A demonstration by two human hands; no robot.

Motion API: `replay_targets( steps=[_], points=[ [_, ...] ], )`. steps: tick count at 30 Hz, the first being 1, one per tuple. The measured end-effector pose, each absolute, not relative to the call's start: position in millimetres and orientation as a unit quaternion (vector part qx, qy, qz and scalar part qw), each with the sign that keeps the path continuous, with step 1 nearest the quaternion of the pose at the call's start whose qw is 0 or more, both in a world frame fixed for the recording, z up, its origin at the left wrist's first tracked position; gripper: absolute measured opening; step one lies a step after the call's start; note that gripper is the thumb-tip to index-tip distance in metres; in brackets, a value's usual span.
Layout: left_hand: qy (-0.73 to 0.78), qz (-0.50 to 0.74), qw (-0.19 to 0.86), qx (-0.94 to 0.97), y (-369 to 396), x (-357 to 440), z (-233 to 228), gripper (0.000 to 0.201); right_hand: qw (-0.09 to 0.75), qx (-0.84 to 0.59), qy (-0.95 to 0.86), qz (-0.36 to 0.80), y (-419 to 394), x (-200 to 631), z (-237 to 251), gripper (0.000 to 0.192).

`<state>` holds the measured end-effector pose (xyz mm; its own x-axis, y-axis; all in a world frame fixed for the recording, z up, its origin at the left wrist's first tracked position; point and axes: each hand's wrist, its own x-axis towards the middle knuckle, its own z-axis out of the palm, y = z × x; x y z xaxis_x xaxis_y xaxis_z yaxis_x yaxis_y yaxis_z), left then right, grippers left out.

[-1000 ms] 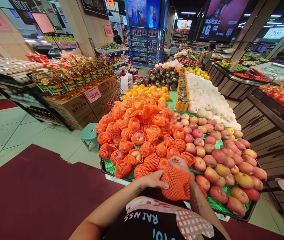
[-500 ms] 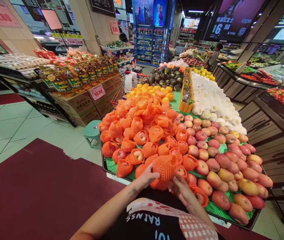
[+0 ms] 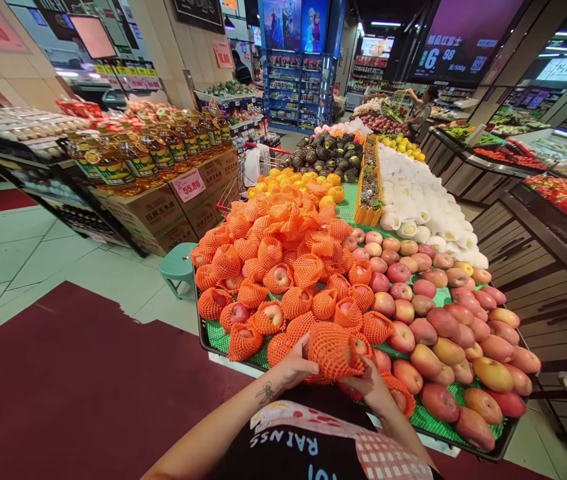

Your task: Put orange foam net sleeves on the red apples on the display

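Supermarket fruit stand (image 3: 213, 337), near edge: netted apples left, bare apples (image 3: 443, 323) right.

Your left hand (image 3: 296, 363) and right hand (image 3: 373, 387) are both clamped on one orange foam net (image 3: 333, 350) with an apple inside, held just above the front row. Squeeze unevenly and the apple may slide out the net's open end, knocking neighbouring netted apples (image 3: 268, 317) off the edge.

A dark-rimmed display stand (image 3: 204, 340) carries green matting (image 3: 426, 417) under netted and bare apples (image 3: 443, 323).
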<state>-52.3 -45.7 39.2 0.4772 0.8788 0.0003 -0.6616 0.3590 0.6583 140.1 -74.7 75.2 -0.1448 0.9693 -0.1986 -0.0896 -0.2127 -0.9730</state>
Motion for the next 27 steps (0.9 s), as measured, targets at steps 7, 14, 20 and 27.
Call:
replay_targets(
  steps=[7,14,20,27],
  points=[
    [0.294,0.432,0.731,0.439,-46,-51,45,0.1,0.418,-0.543,-0.597,0.416,-85,143,80,0.114],
    [0.427,0.364,0.559,0.61,-52,-52,52,0.08,0.506,-0.5,-0.496,0.498,-84,138,61,0.099],
    [0.342,0.33,0.5,0.724,-48,-61,80,0.038,0.518,-0.481,-0.452,0.544,-91,133,57,0.114],
    [0.42,0.379,0.481,0.67,-40,-59,71,0.036,0.464,-0.456,-0.463,0.602,-80,141,72,0.119]
  ],
)
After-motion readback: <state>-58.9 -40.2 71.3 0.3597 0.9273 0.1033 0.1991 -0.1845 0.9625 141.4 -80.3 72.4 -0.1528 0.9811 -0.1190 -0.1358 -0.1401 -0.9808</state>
